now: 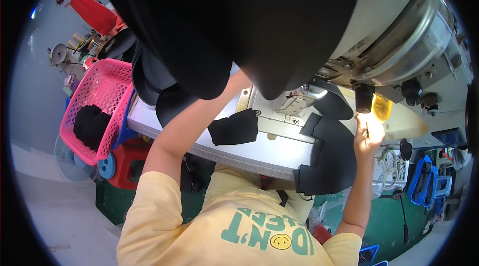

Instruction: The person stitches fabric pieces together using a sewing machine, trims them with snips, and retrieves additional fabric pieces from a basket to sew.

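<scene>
My left forearm reaches across the white sewing table (284,154) toward the sewing machine (386,31). Only the edge of my left hand (242,82) shows; a large black shape (239,21) hides its fingers. My right hand (369,135) is raised at the right end of the table, fingers curled, beside a bright light and a yellow translucent part (382,107). What it grips is lost in the glare. Under the lit needle area sits a metal presser foot (294,105). A folded black cloth piece (234,127) lies below my left forearm. Larger black pieces (335,154) overlap near my right wrist.
A pink basket (107,74) at the left holds a black cloth bundle (92,126). Below it stands a red container (132,164) with a blue cap. Black knobs (362,97) hang from the machine above my right hand. Blue plastic trays (421,181) are at the far right.
</scene>
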The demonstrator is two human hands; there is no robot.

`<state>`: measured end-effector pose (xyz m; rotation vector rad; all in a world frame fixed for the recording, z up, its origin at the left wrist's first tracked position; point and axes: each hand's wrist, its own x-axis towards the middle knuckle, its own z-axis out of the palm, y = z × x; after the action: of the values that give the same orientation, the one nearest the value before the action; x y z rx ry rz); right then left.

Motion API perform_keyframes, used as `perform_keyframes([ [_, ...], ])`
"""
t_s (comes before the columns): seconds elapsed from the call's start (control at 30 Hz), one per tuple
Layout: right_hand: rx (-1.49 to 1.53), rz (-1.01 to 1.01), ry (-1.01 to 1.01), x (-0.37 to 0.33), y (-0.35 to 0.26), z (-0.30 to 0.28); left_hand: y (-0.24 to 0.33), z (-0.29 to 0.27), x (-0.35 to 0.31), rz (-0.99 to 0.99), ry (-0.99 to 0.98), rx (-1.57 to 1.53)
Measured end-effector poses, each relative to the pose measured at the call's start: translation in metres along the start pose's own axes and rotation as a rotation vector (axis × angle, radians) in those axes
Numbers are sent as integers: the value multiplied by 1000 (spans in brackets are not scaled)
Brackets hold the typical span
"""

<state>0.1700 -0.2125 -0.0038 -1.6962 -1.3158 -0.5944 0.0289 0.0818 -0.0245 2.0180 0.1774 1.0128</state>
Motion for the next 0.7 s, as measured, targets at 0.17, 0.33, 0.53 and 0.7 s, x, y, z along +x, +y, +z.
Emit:
perform_keyframes([
  [0.17, 176, 283, -394, -39, 30, 15, 28, -23, 13, -90, 34, -115],
  [0.33, 36, 318, -478, -60, 40, 39, 57, -79, 13, -176, 64, -227],
  [0.53, -95, 438, -622, -122, 42, 18, 58, -166, 67, -285, 106, -364],
  [0.7, -12, 677, -761, -135, 49, 12, 141, -244, 129, -108, 27, -366],
])
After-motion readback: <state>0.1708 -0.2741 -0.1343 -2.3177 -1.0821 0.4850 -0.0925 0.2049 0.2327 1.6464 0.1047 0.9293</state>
